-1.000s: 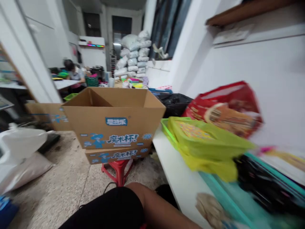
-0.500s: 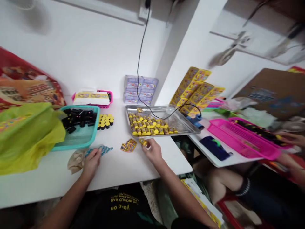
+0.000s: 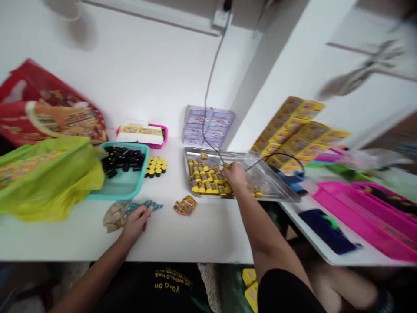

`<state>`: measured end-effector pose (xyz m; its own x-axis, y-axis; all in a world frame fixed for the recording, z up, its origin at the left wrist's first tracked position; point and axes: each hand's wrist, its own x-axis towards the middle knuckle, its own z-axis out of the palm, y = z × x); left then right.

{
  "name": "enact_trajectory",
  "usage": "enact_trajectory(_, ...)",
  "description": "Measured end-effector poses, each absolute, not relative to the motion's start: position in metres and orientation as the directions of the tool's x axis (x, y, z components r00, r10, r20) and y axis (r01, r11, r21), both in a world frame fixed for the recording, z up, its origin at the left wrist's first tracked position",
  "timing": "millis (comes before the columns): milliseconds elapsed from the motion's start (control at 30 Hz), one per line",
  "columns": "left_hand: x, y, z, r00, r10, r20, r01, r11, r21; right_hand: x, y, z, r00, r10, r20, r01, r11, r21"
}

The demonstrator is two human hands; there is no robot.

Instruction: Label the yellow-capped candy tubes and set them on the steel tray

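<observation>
My right hand reaches into a metal tray that holds several small yellow-labelled tubes; its fingers curl down among them and I cannot see what they hold. My left hand rests on the white table, fingers on a blue-patterned strip beside a crumpled beige cloth. A small pile of yellow stickers lies between my hands.
A teal basket holds black caps, with yellow-topped caps beside it. A yellow-green bag, a red bag, purple boxes, stacked yellow boxes, pink trays and a hanging cable surround the tray.
The view swung from the room and cardboard boxes to the table. My right hand moved from the table edge, where it held a yellow tube, up into the metal tray. The left hand stayed.
</observation>
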<state>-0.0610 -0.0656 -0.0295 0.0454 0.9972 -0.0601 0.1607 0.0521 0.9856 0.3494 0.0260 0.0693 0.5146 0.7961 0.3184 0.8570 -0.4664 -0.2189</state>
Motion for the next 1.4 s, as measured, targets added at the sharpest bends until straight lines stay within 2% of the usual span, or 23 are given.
enact_trajectory(100, -0.062, -0.067, -0.03, 0.085, 0.993, -0.085, 0.102, 0.076, 0.992, 0.348, 0.036, 0.071, 0.455, 0.856, 0.247, 0.889, -0.417, -0.19)
enact_trajectory(167, -0.062, -0.067, -0.033, 0.074, 0.994, -0.08, 0.065, 0.075, 0.995, 0.345, 0.037, 0.068, 0.396, 0.86, 0.322, 0.917, -0.357, -0.176)
enact_trajectory(233, -0.059, -0.066, -0.036, 0.041, 0.999, -0.033, 0.068, 0.03, 0.997, 0.333, 0.03, 0.062, 0.347, 0.816, 0.462, 0.934, -0.259, -0.244)
enact_trajectory(367, -0.05, -0.054, -0.031, 0.054, 0.988, 0.146, 0.257, -0.155, 0.954, 0.276, 0.001, 0.048, 0.168, 0.735, 0.656, 0.914, 0.133, -0.383)
enact_trajectory(433, -0.042, -0.043, -0.022, 0.121, 0.975, 0.185, 0.379, -0.218, 0.899, 0.239, -0.014, 0.043, 0.047, 0.74, 0.671, 0.872, 0.297, -0.388)
enact_trajectory(500, -0.031, -0.031, -0.013, 0.189, 0.962, 0.197, 0.492, -0.267, 0.829, 0.21, -0.024, 0.04, -0.026, 0.749, 0.662, 0.841, 0.375, -0.391)
enact_trajectory(633, 0.005, -0.015, -0.005, 0.325, 0.924, 0.202, 0.607, -0.368, 0.704, 0.194, -0.024, 0.026, 0.091, 0.734, 0.673, 0.82, 0.328, -0.469)
enact_trajectory(867, 0.062, -0.003, -0.012, 0.402, 0.912, 0.078, 0.679, -0.354, 0.643, 0.224, -0.023, 0.008, 0.201, 0.712, 0.673, 0.809, 0.267, -0.523)
enact_trajectory(1033, 0.063, 0.005, -0.022, 0.355, 0.933, -0.058, 0.553, -0.16, 0.818, 0.223, -0.023, 0.009, 0.156, 0.732, 0.663, 0.823, 0.275, -0.497)
enact_trajectory(1133, 0.056, 0.007, -0.025, 0.354, 0.935, -0.024, 0.417, -0.135, 0.899, 0.222, -0.024, 0.011, 0.131, 0.747, 0.652, 0.816, 0.292, -0.498)
enact_trajectory(1233, 0.049, 0.01, -0.021, 0.359, 0.933, 0.024, 0.312, -0.144, 0.939, 0.221, -0.027, 0.016, 0.111, 0.786, 0.609, 0.766, 0.322, -0.556)
enact_trajectory(1400, 0.042, 0.014, -0.009, 0.405, 0.912, -0.066, 0.153, 0.004, 0.988, 0.215, -0.027, 0.019, -0.117, 0.873, 0.473, 0.653, 0.426, -0.626)
